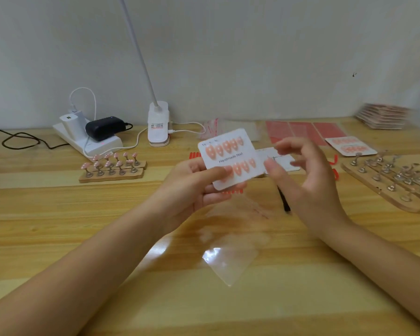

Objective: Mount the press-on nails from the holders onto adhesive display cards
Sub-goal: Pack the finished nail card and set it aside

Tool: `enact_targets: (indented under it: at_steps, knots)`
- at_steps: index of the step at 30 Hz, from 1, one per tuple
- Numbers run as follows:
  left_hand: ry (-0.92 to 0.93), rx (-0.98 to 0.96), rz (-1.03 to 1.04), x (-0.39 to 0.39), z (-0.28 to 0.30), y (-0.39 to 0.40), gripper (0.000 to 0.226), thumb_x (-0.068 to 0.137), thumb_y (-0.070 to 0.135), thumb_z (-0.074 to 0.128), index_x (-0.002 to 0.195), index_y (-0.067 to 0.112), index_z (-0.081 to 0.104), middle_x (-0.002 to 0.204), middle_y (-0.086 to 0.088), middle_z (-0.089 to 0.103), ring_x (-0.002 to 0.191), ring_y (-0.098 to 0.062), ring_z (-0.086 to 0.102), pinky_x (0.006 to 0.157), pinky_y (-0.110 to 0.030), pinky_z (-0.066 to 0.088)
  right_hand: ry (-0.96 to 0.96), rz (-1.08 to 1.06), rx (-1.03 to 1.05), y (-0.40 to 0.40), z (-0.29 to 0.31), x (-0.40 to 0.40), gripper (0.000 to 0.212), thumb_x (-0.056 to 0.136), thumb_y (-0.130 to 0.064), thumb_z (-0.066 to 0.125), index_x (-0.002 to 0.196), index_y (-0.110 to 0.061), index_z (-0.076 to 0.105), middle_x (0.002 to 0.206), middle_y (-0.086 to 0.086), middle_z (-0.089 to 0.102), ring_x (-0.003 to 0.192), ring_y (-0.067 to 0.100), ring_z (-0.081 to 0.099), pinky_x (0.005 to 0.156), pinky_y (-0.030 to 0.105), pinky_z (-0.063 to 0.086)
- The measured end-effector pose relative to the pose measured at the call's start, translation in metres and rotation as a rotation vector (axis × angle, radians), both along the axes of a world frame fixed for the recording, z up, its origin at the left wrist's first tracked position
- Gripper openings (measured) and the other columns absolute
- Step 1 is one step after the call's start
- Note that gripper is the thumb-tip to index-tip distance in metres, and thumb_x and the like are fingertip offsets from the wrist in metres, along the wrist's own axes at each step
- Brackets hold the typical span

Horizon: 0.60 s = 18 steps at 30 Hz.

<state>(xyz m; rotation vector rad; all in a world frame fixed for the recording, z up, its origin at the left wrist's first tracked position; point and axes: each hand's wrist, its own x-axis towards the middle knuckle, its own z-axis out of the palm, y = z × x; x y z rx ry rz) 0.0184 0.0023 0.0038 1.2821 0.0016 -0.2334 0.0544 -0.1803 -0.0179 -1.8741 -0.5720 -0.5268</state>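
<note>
wooden table [58,214], nail holders [112,167], power strip [92,141]

Both bare forearms reach forward from the lower corners, converging toward the middle. The left hand [192,187] is turned palm-up, its thumb laid flat across the front of a card [230,157] and its fingers curled beneath, pinching it and holding it tilted. The right hand [306,180] is raised just beside the card's right edge, palm facing left, fingers loosely bent, thumb tip close to the card's edge, gripping nothing.
</note>
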Motion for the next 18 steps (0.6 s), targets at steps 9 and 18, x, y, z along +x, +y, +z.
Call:
enact_targets:
  at_steps: [9,18]
  knots:
    - [-0.113,-0.148,0.095,-0.006,-0.010,-0.018,0.033,0.070,0.021,0.065,0.102,0.012,0.064,0.099,-0.004,0.073,0.090,-0.015,0.070,0.064,-0.020,0.056,0.238,0.157,0.087,0.008,0.000,-0.005,0.015,0.083,-0.027,0.064,0.070,-0.020,0.067,0.063,-0.016,0.061,0.059,-0.003,0.049,0.059,0.008,0.035]
    - [-0.439,0.872,0.100,-0.017,-0.009,-0.021,0.035,0.076,0.045,0.064,0.108,0.031,0.055,0.105,0.016,0.058,0.090,0.002,0.055,0.069,-0.011,0.043,0.261,0.084,0.362,0.001,0.003,-0.001,0.016,0.087,-0.023,0.059,0.072,-0.022,0.063,0.058,-0.019,0.062,0.058,-0.009,0.055,0.058,0.005,0.042]
